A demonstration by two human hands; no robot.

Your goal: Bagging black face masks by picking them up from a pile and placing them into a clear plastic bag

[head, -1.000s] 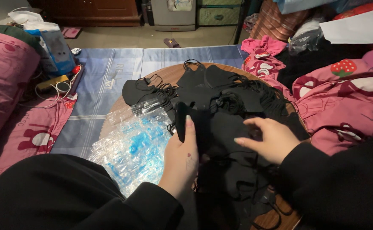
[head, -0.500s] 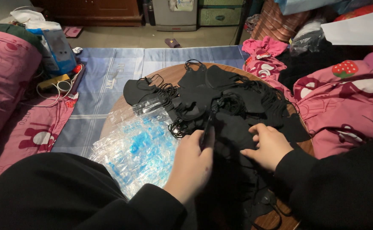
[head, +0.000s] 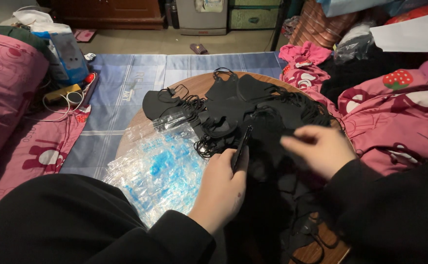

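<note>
A heap of black face masks (head: 253,105) with tangled ear loops covers a round wooden table (head: 197,84). My left hand (head: 221,188) pinches a folded black mask (head: 241,147) held on edge, just right of a pile of clear plastic bags with blue print (head: 158,168). My right hand (head: 319,146) hovers over the dark masks at the table's right side, fingers curled and blurred; whether it grips a mask is not clear.
Pink strawberry-print bedding (head: 399,107) lies to the right and a pink cushion (head: 4,93) to the left. A blue striped mat (head: 121,83) covers the floor beyond the table. A blue-and-white bag (head: 67,56) and cables (head: 62,95) sit at the far left.
My left hand has drawn back toward me with the folded mask turned on edge. My right hand has lifted and shifted right over the pile.
</note>
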